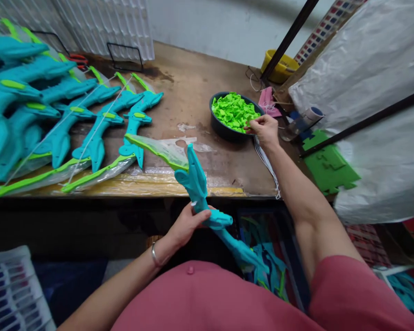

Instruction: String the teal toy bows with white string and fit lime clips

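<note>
Toy bow stands tilted at the table's near edge, its middle grasped by the left hand. On the table, the right hand pinches green pieces in a bowl.

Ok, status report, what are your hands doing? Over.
Left hand gripping teal toy bow. Right hand touching green pieces in bowl. Other bows lie aside on table.

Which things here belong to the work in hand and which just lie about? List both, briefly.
In hand: teal bow in the left hand; green pieces in the dark bowl, at the right hand; row of bows.
Lying about: yellow tub; green foam board; red scissors.
</note>
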The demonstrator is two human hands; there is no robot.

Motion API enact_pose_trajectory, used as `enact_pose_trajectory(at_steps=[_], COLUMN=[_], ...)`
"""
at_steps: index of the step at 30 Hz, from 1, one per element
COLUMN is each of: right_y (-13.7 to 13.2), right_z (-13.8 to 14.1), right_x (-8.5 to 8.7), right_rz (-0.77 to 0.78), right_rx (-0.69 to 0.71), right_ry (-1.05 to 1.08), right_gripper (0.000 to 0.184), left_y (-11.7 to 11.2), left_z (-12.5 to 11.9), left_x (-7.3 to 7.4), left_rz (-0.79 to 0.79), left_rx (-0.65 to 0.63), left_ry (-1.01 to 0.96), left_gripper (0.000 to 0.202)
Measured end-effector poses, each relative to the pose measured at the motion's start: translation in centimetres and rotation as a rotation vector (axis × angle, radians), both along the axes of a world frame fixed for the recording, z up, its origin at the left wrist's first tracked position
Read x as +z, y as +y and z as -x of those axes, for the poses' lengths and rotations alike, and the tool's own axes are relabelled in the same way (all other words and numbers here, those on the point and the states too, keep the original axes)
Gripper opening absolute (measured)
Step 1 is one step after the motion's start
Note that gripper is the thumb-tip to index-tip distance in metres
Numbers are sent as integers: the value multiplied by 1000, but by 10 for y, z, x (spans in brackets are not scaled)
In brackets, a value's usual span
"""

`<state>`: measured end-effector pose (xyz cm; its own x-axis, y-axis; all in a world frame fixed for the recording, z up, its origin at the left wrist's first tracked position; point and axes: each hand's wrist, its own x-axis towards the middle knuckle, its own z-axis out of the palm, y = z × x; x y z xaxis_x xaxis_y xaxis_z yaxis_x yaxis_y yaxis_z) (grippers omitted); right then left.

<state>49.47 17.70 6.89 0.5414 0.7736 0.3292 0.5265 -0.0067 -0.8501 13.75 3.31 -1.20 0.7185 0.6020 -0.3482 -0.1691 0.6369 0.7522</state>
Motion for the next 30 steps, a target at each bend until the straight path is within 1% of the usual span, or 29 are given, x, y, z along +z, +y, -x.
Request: enact_pose_trajectory(at_steps=[1, 3, 4, 6, 7, 9, 10, 12, 14, 16, 19, 21, 26, 30], right_y=[-14, -52, -74, -120, -142, -180, -195, -217, -230, -236, -238, -237, -235, -231], right_z=[12, 41, 58, 91, 105, 129, 138, 151, 160, 165, 171, 174, 176, 174], right_x=[3, 12, 16, 24, 27, 31, 30, 25, 16, 5, -8, -13, -20, -15], right_rz=[-37, -56, -51, 28, 65, 135, 162, 198, 205, 187, 147, 141, 153, 152], right_rx=[78, 225, 283, 426, 494, 612, 656, 711, 722, 704, 665, 667, 676, 728], right_ry=[61, 104, 108, 96, 72, -41, -109, -231, -310, -367, -480, -564, -655, -726], right_gripper=[15, 17, 19, 22, 21, 15, 12, 5, 10, 13, 14, 16, 24, 27], left_y=[-2, -5, -6, -7, -7, -6, -5, -4, -5, -6, -7, -7, -4, -2], left_z=[-1, -2, -3, -4, -5, -6, -7, -8, -9, -10, -9, -8, -5, -5], left_x=[1, 2, 3, 4, 4, 4, 4, 3, 2, 2, 2, 2, 1, 0], left_rz=[-2, 1, 5, 14, 20, 29, 32, 31, 25, 19, 18, 21, 24, 28], left_rx=[43, 110, 124, 132, 130, 125, 124, 120, 116, 113, 110, 111, 99, 73], left_ry=[37, 71, 74, 79, 81, 84, 84, 80, 72, 66, 58, 52, 39, 31], left_gripper=[63, 65, 66, 67, 67, 64, 62, 60, 59, 58, 56, 55, 53, 54])
